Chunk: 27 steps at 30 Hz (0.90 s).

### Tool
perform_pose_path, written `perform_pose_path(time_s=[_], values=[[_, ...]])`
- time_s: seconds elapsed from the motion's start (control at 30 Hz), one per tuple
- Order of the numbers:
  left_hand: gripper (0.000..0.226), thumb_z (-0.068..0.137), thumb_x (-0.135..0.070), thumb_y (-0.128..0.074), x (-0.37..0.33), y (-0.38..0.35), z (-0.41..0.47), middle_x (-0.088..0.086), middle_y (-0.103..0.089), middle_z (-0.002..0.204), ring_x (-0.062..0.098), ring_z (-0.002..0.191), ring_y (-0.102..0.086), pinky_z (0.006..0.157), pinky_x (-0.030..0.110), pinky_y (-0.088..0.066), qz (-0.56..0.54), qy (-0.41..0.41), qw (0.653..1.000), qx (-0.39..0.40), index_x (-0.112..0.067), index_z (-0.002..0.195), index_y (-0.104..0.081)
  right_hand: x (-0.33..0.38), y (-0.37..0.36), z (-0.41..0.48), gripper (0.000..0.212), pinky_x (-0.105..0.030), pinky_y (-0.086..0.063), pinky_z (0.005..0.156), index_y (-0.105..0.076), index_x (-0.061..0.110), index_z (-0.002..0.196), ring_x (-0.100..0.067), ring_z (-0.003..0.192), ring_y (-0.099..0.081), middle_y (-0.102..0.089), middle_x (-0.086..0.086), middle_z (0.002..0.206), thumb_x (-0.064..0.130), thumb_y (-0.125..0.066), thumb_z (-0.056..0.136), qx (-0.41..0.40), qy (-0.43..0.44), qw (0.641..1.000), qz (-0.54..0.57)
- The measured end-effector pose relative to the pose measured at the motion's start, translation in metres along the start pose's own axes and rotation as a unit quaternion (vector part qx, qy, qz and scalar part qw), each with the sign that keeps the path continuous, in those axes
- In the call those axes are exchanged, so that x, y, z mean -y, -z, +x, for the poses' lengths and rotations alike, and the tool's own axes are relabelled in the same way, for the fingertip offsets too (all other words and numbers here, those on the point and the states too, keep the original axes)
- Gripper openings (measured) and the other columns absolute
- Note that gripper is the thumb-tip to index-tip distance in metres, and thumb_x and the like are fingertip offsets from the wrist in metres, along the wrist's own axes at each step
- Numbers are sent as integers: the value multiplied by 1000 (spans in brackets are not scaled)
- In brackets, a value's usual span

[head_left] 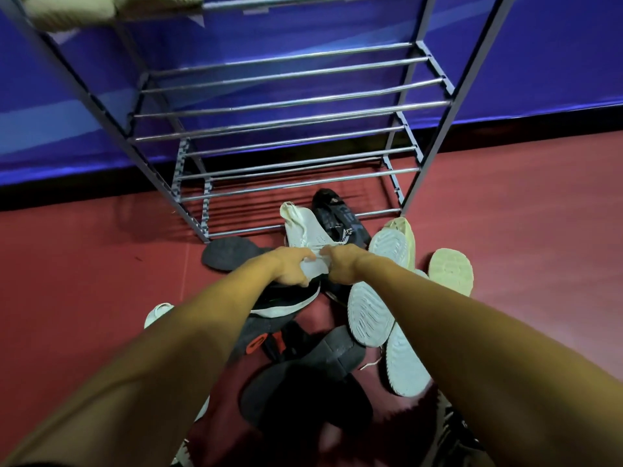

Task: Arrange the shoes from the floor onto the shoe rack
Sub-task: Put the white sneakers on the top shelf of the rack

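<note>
A white sneaker (pixel 305 230) lies on top of the shoe pile, just in front of the metal shoe rack (pixel 290 106). My left hand (pixel 292 267) grips its near end from the left, and my right hand (pixel 340 267) grips the same end from the right. A black shoe (pixel 333 210) lies right behind the sneaker at the rack's bottom rail. A pale shoe (pixel 67 11) sits on the rack's top shelf at the upper left. The rack's middle and lower shelves show bare bars.
Several more shoes lie heaped on the red floor: white-soled ones (pixel 369 316) to the right, black ones (pixel 303 396) near me, a dark one (pixel 229 252) on the left. A blue wall panel (pixel 539 62) runs behind the rack.
</note>
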<state>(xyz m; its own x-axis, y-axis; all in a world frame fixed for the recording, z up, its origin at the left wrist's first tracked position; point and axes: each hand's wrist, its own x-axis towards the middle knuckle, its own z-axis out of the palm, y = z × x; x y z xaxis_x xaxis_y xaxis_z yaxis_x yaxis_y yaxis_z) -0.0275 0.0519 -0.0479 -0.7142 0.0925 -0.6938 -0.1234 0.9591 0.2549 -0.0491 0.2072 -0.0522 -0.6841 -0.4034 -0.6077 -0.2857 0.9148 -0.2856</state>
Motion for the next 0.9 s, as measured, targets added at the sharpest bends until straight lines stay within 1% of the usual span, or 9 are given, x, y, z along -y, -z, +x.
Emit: perform_pose_path(time_s=[0.13,0.27,0.37,0.47,0.57,0.63,0.77,0.83,0.9], values=[[64,83,-27,-72,3,4,5,5,-47,147,25,126,-51,105,34,-43,-14,4,1000,-13,-30,142,-47,0,0,8,43,-38,-47,98,-54,20,135,-30,122,-55,-58,-9,133,18,-49,93,-17,5,1000,-10],[57,93,-20,-58,4,12,-5,6,-43,150,26,129,-48,105,35,-41,-35,-5,999,-16,-27,146,-41,8,13,0,52,-38,-44,106,-51,26,144,-28,131,-50,-53,-6,144,12,-47,94,-45,5,998,37],[54,91,-17,-59,1,19,-19,7,-52,141,26,120,-54,94,32,-45,-50,-15,997,-61,-24,143,-44,18,24,-8,49,-40,-48,101,-56,30,139,-28,124,-55,-59,-5,138,12,-51,94,-94,15,994,56],[47,89,-18,-62,0,33,-39,3,-59,129,26,115,-56,87,29,-43,-57,-26,991,-121,-24,134,-51,30,46,-24,43,-38,-49,95,-59,26,135,-31,118,-58,-62,-8,131,12,-51,94,-124,37,990,56],[40,90,-16,-62,-2,52,-63,3,-63,126,24,112,-58,88,28,-42,-56,-45,984,-164,-23,129,-55,38,72,-44,34,-39,-50,94,-61,26,129,-31,112,-59,-64,-8,125,20,-52,96,-148,43,986,56],[40,91,-13,-60,-6,63,-81,4,-62,126,25,114,-57,87,27,-41,-49,-56,980,-186,-19,131,-54,45,85,-58,30,-39,-51,92,-62,26,126,-29,107,-61,-64,-8,121,23,-53,98,-159,48,984,56],[35,91,-14,-58,-11,89,-116,7,-63,124,28,113,-57,83,27,-40,-25,-61,974,-214,-16,125,-53,65,111,-83,32,-36,-48,92,-58,25,129,-31,113,-59,-64,-11,124,22,-51,98,-184,75,979,35],[37,88,-19,-63,-10,103,-134,6,-64,122,26,111,-58,87,30,-43,-27,-61,971,-231,-17,124,-54,74,127,-94,31,-33,-45,90,-58,23,128,-31,116,-58,-63,-11,125,21,-50,98,-193,95,976,25],[45,84,-23,-68,-6,116,-150,2,-65,119,23,109,-60,92,32,-46,-35,-64,965,-252,-19,127,-55,81,144,-106,31,-32,-42,90,-57,20,128,-31,117,-57,-63,-11,126,20,-51,98,-201,114,973,23]])
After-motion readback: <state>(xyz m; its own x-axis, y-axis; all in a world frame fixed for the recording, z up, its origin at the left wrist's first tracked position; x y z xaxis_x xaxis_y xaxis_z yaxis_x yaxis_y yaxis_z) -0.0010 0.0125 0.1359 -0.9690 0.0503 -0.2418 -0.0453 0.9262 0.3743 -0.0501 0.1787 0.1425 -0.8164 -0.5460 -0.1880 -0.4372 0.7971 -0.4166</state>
